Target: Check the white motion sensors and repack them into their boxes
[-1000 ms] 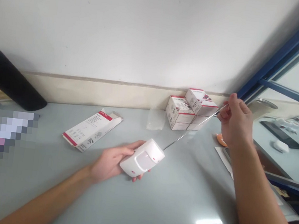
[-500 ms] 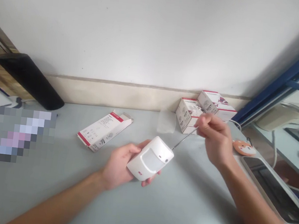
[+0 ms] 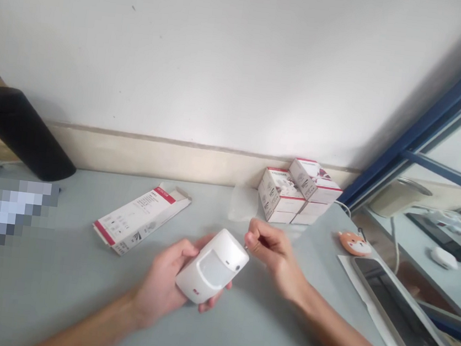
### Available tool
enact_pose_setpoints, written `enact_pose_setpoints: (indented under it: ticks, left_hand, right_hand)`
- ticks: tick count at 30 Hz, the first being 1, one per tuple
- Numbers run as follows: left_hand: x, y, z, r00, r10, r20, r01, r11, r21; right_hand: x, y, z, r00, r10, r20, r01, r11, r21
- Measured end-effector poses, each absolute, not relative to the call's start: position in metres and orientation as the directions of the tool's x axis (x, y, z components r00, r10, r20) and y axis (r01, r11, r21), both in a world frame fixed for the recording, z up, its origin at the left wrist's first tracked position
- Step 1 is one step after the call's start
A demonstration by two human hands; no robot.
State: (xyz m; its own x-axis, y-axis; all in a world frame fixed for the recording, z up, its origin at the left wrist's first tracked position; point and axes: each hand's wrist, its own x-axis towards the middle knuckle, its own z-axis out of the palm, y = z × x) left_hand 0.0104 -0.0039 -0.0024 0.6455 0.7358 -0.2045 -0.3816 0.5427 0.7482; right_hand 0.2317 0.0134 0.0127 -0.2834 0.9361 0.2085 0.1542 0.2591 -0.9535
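A white motion detector (image 3: 215, 267) with a curved pale lens is held up over the table, tilted, its front towards me. My left hand (image 3: 168, 277) is wrapped around it from the left and below, the thumb along its side and fingertips showing under the right edge. At the upper right corner of the detector, my right hand (image 3: 269, 249) pinches the tip of a thin metal antenna (image 3: 246, 247). Only a very short piece of that antenna shows between the fingers and the housing.
A flattened, open detector box (image 3: 140, 219) lies to the left. Several stacked boxes (image 3: 282, 195) stand by the wall, with a clear plastic bag (image 3: 243, 203) beside them. Further right are an orange animal-face item (image 3: 354, 243) and a dark-topped device (image 3: 400, 309) on white paper.
My right hand has come down and left, close to the detector. The long stretch of antenna seen earlier has shortened to almost nothing. The view has shifted a little.
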Motion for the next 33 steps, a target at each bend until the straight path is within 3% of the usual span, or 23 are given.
enact_pose_setpoints:
  ticks: [4,7,10,13,16,18,20,22,24,33]
  left_hand:
    - [0.009,0.0,0.003,0.574,0.805,-0.153,-0.473,0.478,0.74]
    - [0.005,0.006,0.008,0.423,0.894,-0.147,-0.558,0.385,0.735]
    - [0.002,0.011,0.009,0.323,0.926,-0.194,-0.61,0.36,0.706]
    - [0.0,0.014,0.007,0.319,0.924,-0.211,-0.626,0.372,0.685]
    - [0.0,0.015,0.005,0.308,0.93,-0.201,-0.625,0.357,0.695]
    - [0.0,0.015,0.005,0.305,0.933,-0.192,-0.619,0.347,0.704]
    - [0.0,0.014,0.006,0.318,0.93,-0.186,-0.611,0.351,0.71]
    - [0.0,0.013,0.007,0.336,0.923,-0.187,-0.603,0.363,0.711]
    - [0.001,0.012,0.009,0.347,0.917,-0.197,-0.591,0.377,0.713]
    - [0.003,0.007,0.011,0.533,0.816,-0.223,-0.498,0.516,0.697]
  right_hand:
    - [0.238,0.022,0.014,-0.24,0.915,0.325,0.473,0.402,-0.784]
    - [0.239,0.032,-0.001,-0.19,0.866,0.463,0.74,0.436,-0.511]
    - [0.24,0.042,-0.022,-0.218,0.837,0.502,0.872,0.398,-0.285]
    - [0.243,0.049,-0.028,-0.211,0.845,0.492,0.873,0.389,-0.295]
    - [0.248,0.049,-0.014,-0.087,0.85,0.52,0.7,0.424,-0.575]
    - [0.252,0.047,0.002,0.047,0.882,0.469,0.416,0.409,-0.812]
    - [0.256,0.045,0.016,0.117,0.935,0.336,0.049,0.332,-0.942]
    - [0.26,0.046,0.025,0.117,0.968,0.221,-0.233,0.244,-0.942]
    - [0.263,0.048,0.029,0.105,0.982,0.16,-0.37,0.188,-0.91]
    - [0.263,0.051,0.027,0.187,0.981,0.052,-0.441,0.131,-0.888]
